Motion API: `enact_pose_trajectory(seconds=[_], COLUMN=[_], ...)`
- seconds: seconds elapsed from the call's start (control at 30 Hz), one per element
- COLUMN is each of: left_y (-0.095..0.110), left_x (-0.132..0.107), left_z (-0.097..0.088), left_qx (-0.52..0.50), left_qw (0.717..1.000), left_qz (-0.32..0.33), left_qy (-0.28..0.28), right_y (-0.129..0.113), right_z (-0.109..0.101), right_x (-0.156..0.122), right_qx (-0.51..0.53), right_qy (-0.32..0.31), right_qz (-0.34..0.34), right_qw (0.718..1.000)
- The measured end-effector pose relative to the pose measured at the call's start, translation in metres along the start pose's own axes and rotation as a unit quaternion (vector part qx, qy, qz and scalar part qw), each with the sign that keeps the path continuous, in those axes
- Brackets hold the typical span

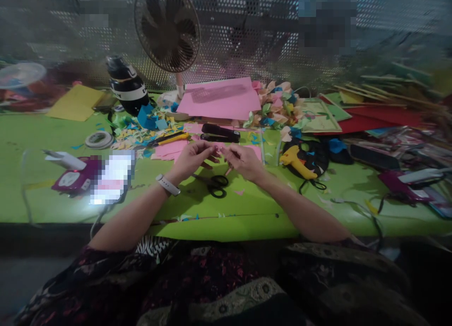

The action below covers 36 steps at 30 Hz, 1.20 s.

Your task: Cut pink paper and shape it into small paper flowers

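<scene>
My left hand point(193, 159) and my right hand point(244, 161) meet fingertip to fingertip above the green table point(254, 199). Thumb and forefinger are pinched on both hands; whatever is between them is too small to make out. Just below lie black-handled scissors point(218, 190), their blades pointing left. Behind my fingers stands a black stapler point(221, 134). Pink paper pieces point(165, 152) lie beside and behind my left hand, near a yellow cutter knife point(173, 138). To the right of my right hand rests a yellow glue gun point(298, 161).
Paper scraps point(134, 138), a tape roll point(99, 139) and a lit phone point(113, 178) are on the left. At the back are a bottle point(129, 88), a fan point(167, 29), a pink sheet point(221, 98) and paper flowers point(278, 102). Cables point(363, 208) trail on the right.
</scene>
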<state>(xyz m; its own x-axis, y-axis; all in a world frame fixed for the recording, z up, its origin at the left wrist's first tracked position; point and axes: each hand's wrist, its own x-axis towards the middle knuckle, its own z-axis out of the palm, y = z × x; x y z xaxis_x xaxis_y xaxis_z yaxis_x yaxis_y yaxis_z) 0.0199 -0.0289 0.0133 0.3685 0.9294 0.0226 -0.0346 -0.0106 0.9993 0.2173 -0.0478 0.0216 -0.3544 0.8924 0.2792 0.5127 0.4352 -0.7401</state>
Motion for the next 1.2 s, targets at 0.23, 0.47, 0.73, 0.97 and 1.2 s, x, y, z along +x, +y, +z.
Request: enact_pose_trajectory(seconds=[0.23, 0.47, 0.73, 0.97, 1.2], left_y=[0.002, 0.0, -0.002, -0.002, 0.001], left_x=[0.006, 0.005, 0.009, 0.012, 0.009], left_z=[-0.009, -0.009, -0.014, -0.019, -0.011], left_qx=[-0.059, -0.074, -0.103, -0.148, -0.199], left_qw=[0.995, 0.995, 0.989, 0.979, 0.973], left_qz=[-0.005, -0.006, 0.018, 0.028, 0.015], left_qy=[0.086, 0.072, 0.101, 0.139, 0.113], right_y=[-0.041, -0.055, -0.053, -0.019, 0.0], right_z=[0.002, 0.001, -0.008, -0.067, -0.056], right_x=[-0.02, -0.028, -0.024, -0.008, 0.004], right_qx=[-0.319, -0.371, -0.354, -0.182, 0.124], right_qy=[-0.281, -0.332, -0.366, -0.244, -0.057], right_qz=[-0.023, -0.026, -0.006, 0.083, 0.178], right_qw=[0.905, 0.867, 0.861, 0.949, 0.975])
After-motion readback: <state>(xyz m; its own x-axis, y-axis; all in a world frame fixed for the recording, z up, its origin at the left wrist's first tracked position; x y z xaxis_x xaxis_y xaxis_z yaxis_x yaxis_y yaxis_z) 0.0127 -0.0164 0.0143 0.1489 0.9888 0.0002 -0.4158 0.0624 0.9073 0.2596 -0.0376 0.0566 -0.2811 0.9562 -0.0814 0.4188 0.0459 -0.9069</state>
